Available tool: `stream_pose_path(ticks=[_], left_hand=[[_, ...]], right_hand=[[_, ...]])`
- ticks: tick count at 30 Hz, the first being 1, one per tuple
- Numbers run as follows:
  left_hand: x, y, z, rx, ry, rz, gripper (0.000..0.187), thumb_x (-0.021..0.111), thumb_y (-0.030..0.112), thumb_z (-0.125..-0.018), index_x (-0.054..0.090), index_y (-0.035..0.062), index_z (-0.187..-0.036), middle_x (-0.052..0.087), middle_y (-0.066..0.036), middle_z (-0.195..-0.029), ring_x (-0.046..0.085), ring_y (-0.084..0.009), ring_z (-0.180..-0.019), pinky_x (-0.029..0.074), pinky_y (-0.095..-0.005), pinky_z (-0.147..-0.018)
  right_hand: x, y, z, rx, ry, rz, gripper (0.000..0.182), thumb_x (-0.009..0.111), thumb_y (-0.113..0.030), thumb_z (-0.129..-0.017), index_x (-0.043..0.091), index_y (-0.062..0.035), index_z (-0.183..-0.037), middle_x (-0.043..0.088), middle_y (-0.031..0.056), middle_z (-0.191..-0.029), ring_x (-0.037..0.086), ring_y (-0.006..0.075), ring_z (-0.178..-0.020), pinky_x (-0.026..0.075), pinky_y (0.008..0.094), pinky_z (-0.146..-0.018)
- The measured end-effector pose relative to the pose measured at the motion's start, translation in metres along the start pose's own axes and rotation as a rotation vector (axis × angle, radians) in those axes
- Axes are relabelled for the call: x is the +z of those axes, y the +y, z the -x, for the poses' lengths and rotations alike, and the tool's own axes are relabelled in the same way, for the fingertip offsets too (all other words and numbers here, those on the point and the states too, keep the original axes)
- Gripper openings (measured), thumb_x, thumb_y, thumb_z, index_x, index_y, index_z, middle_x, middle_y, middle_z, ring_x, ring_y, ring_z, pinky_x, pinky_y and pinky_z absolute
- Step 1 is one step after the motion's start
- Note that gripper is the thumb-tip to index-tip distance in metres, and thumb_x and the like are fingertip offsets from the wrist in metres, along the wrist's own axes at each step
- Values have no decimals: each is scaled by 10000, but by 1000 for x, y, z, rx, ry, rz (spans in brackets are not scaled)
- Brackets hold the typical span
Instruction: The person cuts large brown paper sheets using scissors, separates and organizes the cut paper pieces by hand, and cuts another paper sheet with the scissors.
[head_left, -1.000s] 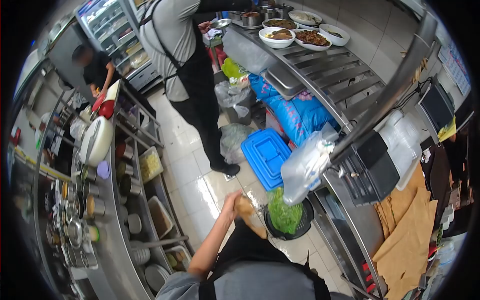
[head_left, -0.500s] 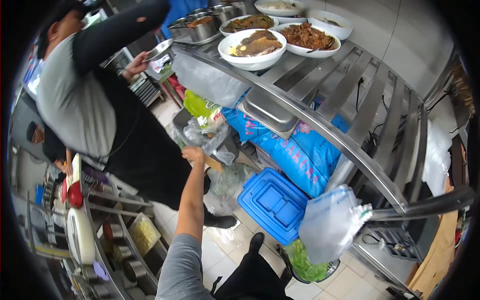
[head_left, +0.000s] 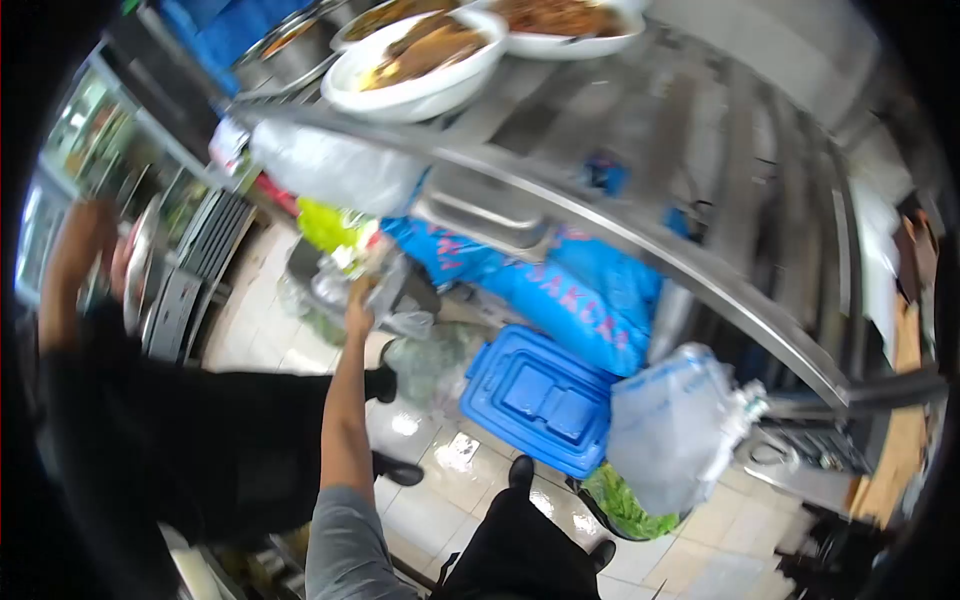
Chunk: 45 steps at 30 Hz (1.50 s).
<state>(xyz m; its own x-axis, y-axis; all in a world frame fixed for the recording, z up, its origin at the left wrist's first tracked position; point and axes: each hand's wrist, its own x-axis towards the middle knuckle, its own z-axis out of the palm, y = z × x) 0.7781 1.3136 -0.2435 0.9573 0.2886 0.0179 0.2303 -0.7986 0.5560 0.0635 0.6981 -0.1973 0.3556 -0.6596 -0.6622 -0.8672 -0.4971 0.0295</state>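
Note:
My left hand (head_left: 361, 300) reaches forward over a grey bin (head_left: 418, 297) lined with clear plastic. Its fingers look closed, with a tan sliver just past them, but blur hides what they hold. A yellow-green bag (head_left: 328, 226) lies behind the bin. Below the hand, on the floor, a clear plastic bag (head_left: 425, 362) has greens inside. A blue lidded tub (head_left: 535, 400) stands to the right of my forearm. My right hand is outside the picture.
A slatted steel shelf (head_left: 640, 215) holds white bowls of food (head_left: 415, 75). Under it are blue sacks (head_left: 560, 290) and a steel pan (head_left: 485, 210). Leafy greens (head_left: 625, 505) sit beside the tub. A co-worker in black (head_left: 220, 450) stands close on my left, holding a plate (head_left: 145, 255).
My left hand has shifted from beside the bin to over it. The co-worker has moved left and lower in view. The camera has turned, so the shelf bowls sit higher and further left.

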Motion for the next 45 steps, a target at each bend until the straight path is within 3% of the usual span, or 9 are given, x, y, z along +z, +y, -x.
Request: stream_pose_path(ticks=[2, 5, 9, 13, 15, 19, 27, 37, 45], left_hand=[[55, 1, 53, 245, -29, -351, 297, 548, 87, -699, 589, 22, -986, 581, -234, -899, 551, -393, -849, 442, -436, -765], [109, 51, 198, 174, -910, -305, 224, 563, 230, -810, 614, 36, -909, 621, -138, -851, 593, -257, -685, 464, -382, -673], [159, 156, 417, 409, -1926, 294, 360, 594, 301, -832, 590, 38, -1078, 612, -45, -1014, 532, -146, -982, 402, -297, -878], [96, 348, 613, 179, -2329, 485, 513, 486, 415, -878, 408, 109, -1282, 473, -40, -1230, 419, -136, -1148, 341, -304, -941], [103, 389, 705, -220, -2301, 627, 433, 476, 398, -888, 451, 112, -1212, 530, -20, -1095, 490, -127, -1042, 387, -313, -896], [98, 473, 823, -367, -2466, 694, 249, 462, 312, -911, 510, 102, -1036, 505, 43, -809, 510, -68, -726, 456, -230, -725], [108, 579, 970, 128, -2480, 535, 289, 451, 329, -918, 534, 112, -1089, 460, 116, -807, 313, -8, -643, 270, -161, -560], [141, 728, 923, 551, -2060, 697, 359, 363, 287, -952, 469, 60, -1209, 523, -4, -1088, 470, -58, -839, 395, -201, -708], [198, 889, 835, 1289, -691, 331, 504, 524, 316, -860, 413, 24, -1255, 332, -228, -1321, 321, -370, -1225, 285, -401, -997]], right_hand=[[15, 28, 10, 32, 25, -90, 299, 527, -247, -780, 596, 42, -755, 578, 135, -576, 583, 218, -497, 450, 353, -473], [42, 67, 19, 84, 60, -389, 305, 514, -249, -793, 595, 43, -759, 572, 125, -558, 579, 205, -476, 446, 352, -459], [-37, -4, 56, 42, -63, -1389, 263, 469, -189, -860, 562, 27, -977, 578, 73, -789, 543, 145, -693, 476, 280, -603], [-81, 14, 67, -217, -243, -1789, 277, 522, -210, -873, 565, 21, -1018, 612, 89, -885, 564, 142, -809, 435, 245, -674], [-114, 41, 75, -388, -406, -1970, 276, 536, -248, -870, 566, 1, -985, 612, 85, -899, 547, 139, -756, 430, 261, -661], [-152, 143, 86, -376, -539, -2257, 268, 518, -271, -877, 552, -30, -990, 614, 122, -926, 550, 153, -715, 451, 292, -660], [-184, 303, 92, -248, -230, -2348, 321, 489, -315, -886, 495, -63, -1085, 619, 125, -921, 586, 167, -600, 527, 372, -690], [-358, 307, -16, -718, -283, -2112, 270, 545, -165, -859, 495, -36, -1091, 596, 93, -874, 538, 130, -694, 413, 232, -596], [-511, 320, -152, -729, 94, -1800, 293, 528, -59, -833, 492, -31, -1123, 581, 43, -856, 576, 133, -766, 411, 216, -601]])
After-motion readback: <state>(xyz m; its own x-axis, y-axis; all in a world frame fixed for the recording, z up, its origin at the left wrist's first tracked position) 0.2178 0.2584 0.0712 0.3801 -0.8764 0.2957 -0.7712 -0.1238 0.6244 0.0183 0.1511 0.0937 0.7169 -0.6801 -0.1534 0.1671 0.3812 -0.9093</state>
